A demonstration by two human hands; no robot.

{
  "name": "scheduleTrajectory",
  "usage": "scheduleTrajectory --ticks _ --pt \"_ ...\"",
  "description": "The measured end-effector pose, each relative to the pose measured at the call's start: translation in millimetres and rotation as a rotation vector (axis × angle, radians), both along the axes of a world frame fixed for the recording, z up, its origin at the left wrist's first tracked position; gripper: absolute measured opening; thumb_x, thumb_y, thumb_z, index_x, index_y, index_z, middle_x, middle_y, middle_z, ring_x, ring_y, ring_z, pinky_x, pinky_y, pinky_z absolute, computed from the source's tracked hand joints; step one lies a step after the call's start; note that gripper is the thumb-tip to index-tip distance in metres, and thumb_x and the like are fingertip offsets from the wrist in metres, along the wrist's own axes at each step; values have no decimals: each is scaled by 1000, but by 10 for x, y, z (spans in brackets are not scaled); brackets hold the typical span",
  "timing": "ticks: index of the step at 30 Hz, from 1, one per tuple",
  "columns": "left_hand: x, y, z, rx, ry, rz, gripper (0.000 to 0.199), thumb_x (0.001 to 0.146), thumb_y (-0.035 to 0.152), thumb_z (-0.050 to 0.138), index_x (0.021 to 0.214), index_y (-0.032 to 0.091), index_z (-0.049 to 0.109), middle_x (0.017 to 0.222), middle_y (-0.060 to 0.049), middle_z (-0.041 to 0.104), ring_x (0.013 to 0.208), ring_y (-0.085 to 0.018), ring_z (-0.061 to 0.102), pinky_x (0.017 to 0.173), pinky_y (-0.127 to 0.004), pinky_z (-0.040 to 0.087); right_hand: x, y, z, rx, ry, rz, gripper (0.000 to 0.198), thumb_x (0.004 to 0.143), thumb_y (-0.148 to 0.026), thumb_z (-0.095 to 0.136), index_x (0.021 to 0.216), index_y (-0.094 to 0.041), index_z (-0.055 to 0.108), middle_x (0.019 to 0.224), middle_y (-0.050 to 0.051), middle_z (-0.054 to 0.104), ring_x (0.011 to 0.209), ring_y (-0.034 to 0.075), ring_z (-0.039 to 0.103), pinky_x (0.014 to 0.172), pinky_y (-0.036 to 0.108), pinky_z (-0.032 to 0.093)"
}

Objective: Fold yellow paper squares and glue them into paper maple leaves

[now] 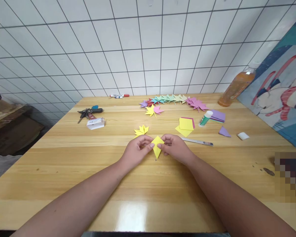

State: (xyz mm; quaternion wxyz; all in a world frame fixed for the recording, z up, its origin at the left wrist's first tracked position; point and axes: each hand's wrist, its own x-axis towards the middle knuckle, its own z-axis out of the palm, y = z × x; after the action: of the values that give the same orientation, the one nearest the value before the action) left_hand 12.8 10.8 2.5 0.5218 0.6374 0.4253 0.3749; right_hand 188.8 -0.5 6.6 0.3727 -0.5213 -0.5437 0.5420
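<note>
Between my two hands is a small piece of folded yellow paper [157, 152], kite-shaped with its long point toward me. My left hand [138, 148] pinches its left corner, thumb on top and fingers curled beneath. On the opposite corner, my right hand [175, 147] grips it the same way, its thumb lying on the paper. Just beyond my left hand lies a yellow folded-paper leaf [141, 130], partly covered by that hand. To the right of my right hand rests a metal ruler [199, 142], its left end hidden behind the hand.
Yellow paper squares [186, 124] lie beside a glue stick [205, 118] and purple sheets [217, 116]. Folded-paper leaves [171, 98] line the table's back, near a tilted-looking bottle [236, 86]. Keys [87, 113], a white box [95, 123] and markers [119, 96] are on the left.
</note>
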Motion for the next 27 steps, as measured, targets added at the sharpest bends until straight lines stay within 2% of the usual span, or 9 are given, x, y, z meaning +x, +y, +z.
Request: scheduleTrajectory --ticks 4,9,13,21,25,27 --pt "-6 21 -20 -75 -35 -12 26 70 37 66 82 14 60 63 0 62 60 -12 57 61 -24 45 -8 -3 2 -25 12 -30 17 71 -27 63 84 -19 56 65 -2 59 56 10 57 48 21 51" --pt "-8 40 -19 -149 -101 -23 30 68 34 69 87 14 57 68 0 63 60 -11 57 61 -24 46 -31 -19 7 0 -5 -12 12 73 -25 60 81 -18 55 67 -1 60 55 9 56 48 20 51" --pt "-22 43 -7 -189 -149 -30 30 67 32 69 88 15 56 60 3 60 56 -10 56 57 -22 46 -39 -34 5 10 2 11 16 73 -25 59 88 -20 55 62 -3 57 54 10 57 47 20 50" --pt "-59 58 9 -243 -227 -33 19 66 27 69 79 15 60 63 2 60 55 -9 58 57 -21 47 -16 -39 3 26 142 108 16 76 -32 57 86 -20 56 70 -2 56 61 10 58 48 20 51" --pt "-73 70 26 -341 -264 -67 28 72 38 61 88 15 60 67 -2 64 58 -13 61 57 -25 49 -20 -36 -5 39 103 88 13 76 -29 57 81 -18 57 68 -2 55 56 9 57 48 20 51" --pt "-67 76 26 -374 -198 -69 35 76 47 55 84 13 60 64 -4 64 55 -14 61 52 -24 47 -27 -36 -15 69 89 87 11 75 -28 56 80 -18 57 67 -2 55 54 8 56 49 21 51"
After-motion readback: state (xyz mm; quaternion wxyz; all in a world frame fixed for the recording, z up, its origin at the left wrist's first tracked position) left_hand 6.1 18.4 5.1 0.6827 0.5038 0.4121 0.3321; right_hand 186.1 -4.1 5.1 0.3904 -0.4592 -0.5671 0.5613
